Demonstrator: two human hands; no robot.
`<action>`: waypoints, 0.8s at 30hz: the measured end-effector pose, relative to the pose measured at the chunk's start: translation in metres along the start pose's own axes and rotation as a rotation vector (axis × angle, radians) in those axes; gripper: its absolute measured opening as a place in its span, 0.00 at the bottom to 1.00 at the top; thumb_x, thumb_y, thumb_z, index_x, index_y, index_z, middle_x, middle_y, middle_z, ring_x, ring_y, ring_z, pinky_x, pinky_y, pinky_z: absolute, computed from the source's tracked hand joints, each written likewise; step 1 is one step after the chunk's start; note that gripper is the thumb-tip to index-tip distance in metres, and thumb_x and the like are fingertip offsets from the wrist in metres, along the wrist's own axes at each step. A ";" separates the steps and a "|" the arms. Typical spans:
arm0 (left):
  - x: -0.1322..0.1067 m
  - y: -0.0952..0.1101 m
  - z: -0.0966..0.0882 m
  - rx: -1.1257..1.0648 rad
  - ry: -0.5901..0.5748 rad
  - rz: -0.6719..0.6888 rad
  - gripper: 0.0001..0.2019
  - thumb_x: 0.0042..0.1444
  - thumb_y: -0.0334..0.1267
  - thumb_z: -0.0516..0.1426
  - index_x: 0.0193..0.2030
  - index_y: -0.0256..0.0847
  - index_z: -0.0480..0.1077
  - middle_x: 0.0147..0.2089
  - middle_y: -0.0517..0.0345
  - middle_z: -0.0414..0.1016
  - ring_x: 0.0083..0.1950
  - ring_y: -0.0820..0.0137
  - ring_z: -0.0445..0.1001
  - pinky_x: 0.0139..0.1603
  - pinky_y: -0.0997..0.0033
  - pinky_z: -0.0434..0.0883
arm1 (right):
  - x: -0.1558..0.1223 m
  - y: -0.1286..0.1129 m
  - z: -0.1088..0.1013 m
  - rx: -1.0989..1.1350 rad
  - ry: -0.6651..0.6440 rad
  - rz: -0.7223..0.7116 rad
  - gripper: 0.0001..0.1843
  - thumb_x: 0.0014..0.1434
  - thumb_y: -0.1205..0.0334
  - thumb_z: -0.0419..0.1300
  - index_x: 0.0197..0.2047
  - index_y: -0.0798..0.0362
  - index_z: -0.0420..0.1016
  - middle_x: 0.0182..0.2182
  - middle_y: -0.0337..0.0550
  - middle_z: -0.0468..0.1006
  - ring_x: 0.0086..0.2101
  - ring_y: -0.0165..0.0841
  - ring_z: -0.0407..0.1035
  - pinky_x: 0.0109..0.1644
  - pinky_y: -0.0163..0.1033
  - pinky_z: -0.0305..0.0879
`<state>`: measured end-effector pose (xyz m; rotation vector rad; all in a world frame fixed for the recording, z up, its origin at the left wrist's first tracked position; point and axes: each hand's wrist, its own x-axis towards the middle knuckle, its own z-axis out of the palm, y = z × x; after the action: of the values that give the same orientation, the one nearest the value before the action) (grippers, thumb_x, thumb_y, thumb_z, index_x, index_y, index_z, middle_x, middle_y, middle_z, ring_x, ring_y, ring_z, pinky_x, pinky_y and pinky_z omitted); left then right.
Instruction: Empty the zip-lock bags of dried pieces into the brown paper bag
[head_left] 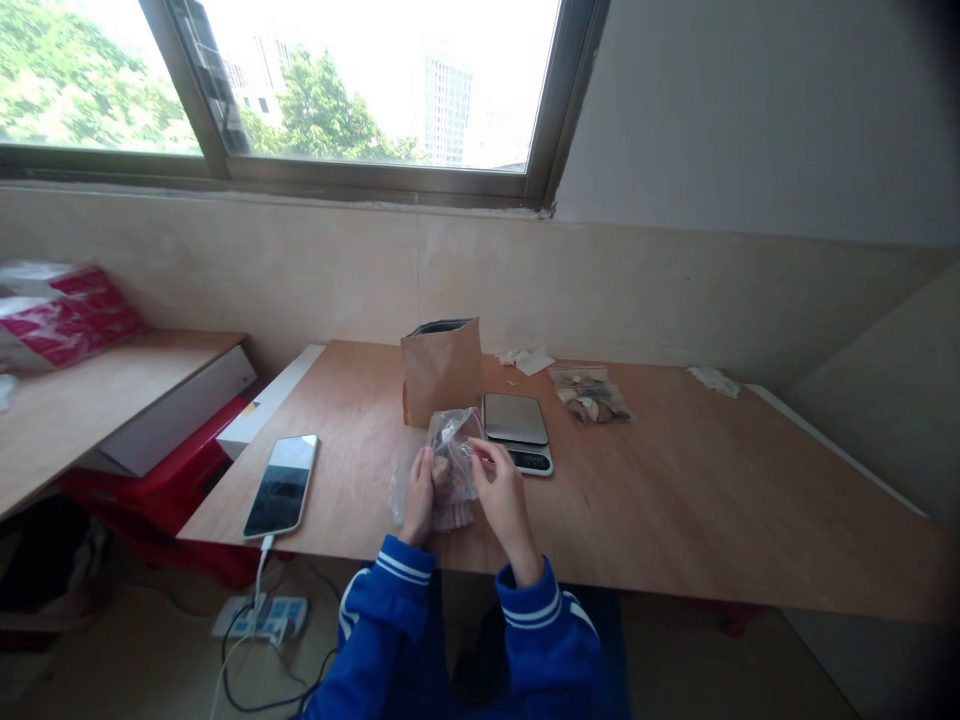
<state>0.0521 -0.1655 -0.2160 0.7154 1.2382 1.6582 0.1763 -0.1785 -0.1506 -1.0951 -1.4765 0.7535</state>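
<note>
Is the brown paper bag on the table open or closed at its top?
Open: the top edges of the brown paper bag stand apart, showing its dark inside. How full it is, I cannot tell.

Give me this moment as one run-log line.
left hand: holding clear bag | right hand: touching same bag | scale: right of brown pouch

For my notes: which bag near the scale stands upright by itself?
The brown bag; one clear bag is handheld, another clear bag, rightmost, lies flat.

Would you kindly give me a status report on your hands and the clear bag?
Left hand and right hand both on clear plastic bag. Brownish contents inside. Digital kitchen scale and open kraft pouch close beyond.
</note>
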 end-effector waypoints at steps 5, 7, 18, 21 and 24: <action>-0.002 -0.005 -0.002 -0.057 -0.042 -0.045 0.21 0.55 0.55 0.58 0.47 0.42 0.75 0.51 0.50 0.78 0.55 0.59 0.74 0.57 0.59 0.69 | 0.012 0.019 0.010 0.122 -0.223 0.128 0.20 0.62 0.52 0.55 0.55 0.49 0.71 0.46 0.48 0.78 0.44 0.39 0.75 0.48 0.44 0.73; -0.004 -0.001 -0.002 -0.055 -0.094 -0.027 0.22 0.53 0.56 0.60 0.45 0.42 0.75 0.47 0.51 0.80 0.51 0.60 0.76 0.54 0.62 0.71 | 0.017 0.023 0.012 0.123 -0.312 0.129 0.24 0.62 0.53 0.56 0.60 0.48 0.67 0.47 0.47 0.77 0.45 0.38 0.74 0.50 0.44 0.73; -0.015 0.010 0.001 -0.007 -0.130 0.073 0.14 0.55 0.52 0.60 0.36 0.43 0.72 0.34 0.59 0.74 0.39 0.66 0.72 0.45 0.69 0.69 | 0.026 0.027 0.015 0.000 -0.296 0.120 0.16 0.51 0.58 0.65 0.44 0.51 0.77 0.40 0.44 0.79 0.42 0.39 0.74 0.50 0.47 0.70; -0.015 0.012 0.002 -0.018 -0.087 0.074 0.15 0.56 0.53 0.59 0.36 0.43 0.71 0.35 0.58 0.74 0.41 0.65 0.72 0.46 0.67 0.69 | 0.024 0.016 0.015 0.066 -0.267 0.143 0.12 0.52 0.58 0.64 0.40 0.52 0.77 0.37 0.43 0.80 0.37 0.37 0.74 0.44 0.43 0.71; -0.011 0.008 0.001 -0.058 -0.053 0.064 0.15 0.55 0.52 0.60 0.37 0.42 0.72 0.35 0.58 0.75 0.41 0.65 0.73 0.46 0.67 0.70 | 0.023 0.006 0.014 0.118 -0.231 0.126 0.08 0.53 0.57 0.62 0.35 0.52 0.75 0.34 0.42 0.79 0.33 0.35 0.73 0.38 0.39 0.70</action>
<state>0.0546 -0.1762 -0.2073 0.7651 1.1359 1.7098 0.1648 -0.1535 -0.1496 -1.0449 -1.5436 1.0718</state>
